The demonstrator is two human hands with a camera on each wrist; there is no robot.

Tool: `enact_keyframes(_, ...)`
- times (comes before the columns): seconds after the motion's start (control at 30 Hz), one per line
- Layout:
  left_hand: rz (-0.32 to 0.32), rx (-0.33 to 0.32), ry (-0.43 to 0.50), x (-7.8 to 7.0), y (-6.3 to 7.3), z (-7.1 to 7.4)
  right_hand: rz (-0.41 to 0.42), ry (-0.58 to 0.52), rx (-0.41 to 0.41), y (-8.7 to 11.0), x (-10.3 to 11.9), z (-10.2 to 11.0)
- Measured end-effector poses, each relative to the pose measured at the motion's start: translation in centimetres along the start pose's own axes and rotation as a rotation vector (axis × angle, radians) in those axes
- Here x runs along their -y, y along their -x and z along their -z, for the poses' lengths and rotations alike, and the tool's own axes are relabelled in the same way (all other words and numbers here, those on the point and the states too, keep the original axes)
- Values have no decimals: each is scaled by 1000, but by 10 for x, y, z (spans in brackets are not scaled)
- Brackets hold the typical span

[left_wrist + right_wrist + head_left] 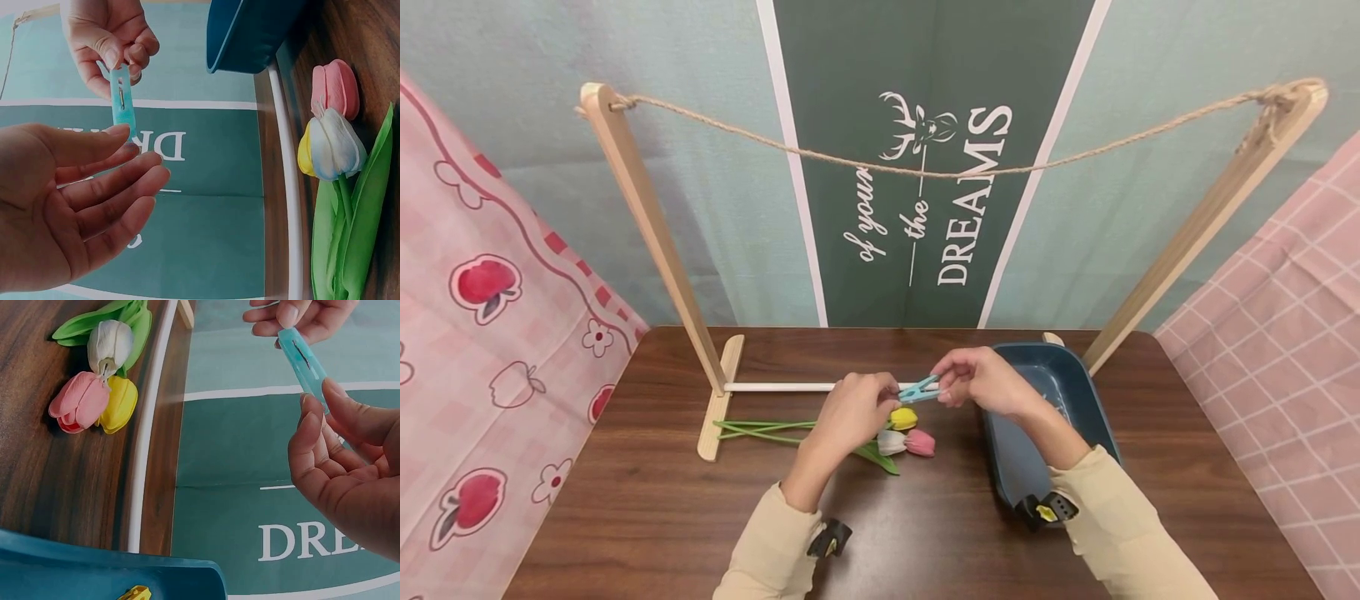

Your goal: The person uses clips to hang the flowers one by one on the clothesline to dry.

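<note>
tbl (925, 521) below, peg (917, 391) btwn grips (855, 406) (983, 380)

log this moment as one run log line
left hand: pinches clothespin end | right hand: pinches opposite end | tulips: on table | rope: sagging between posts

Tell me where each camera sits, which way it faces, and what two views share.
Head: on the head, looking forward and down at the table, left hand, right hand and sleeves.
Left wrist: on that wrist, looking at the left hand and clothespin; right hand beyond.
Right wrist: on that wrist, looking at the right hand and clothespin; left hand beyond.
Both wrist views share the clothespin, tulips and hands.
</note>
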State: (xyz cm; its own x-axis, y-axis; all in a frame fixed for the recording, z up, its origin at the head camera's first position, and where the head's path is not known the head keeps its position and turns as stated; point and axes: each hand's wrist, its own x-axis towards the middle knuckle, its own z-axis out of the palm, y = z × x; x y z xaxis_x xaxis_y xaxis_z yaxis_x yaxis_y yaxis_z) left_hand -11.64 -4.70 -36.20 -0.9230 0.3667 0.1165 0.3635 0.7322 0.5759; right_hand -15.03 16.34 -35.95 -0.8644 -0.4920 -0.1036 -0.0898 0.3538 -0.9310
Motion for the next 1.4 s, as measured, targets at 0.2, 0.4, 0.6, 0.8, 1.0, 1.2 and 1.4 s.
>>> enact_keyframes(0.2,13,0,9,2,2,3,14,71,-44,1,0,0)
enact_keyframes(0.4,19,-8,-10,7,5,6,14,148,-90,2,3,1)
enact_keyframes(0.6,40,-18,-23,14,6,8,6,177,-145,4,2,3)
enact_keyframes(0.8,56,-54,-30,26,10,13,-24,161,-185,5,2,4)
enact_keyframes(1.0,115,-68,-19,40,17,16,-42,145,-204,6,0,5)
enact_keyframes(1.2,176,-77,7,56,25,19,-58,145,-214,6,-2,6)
enact_keyframes(1.4,272,-84,4,76,34,22,-60,155,-212,7,-3,7)
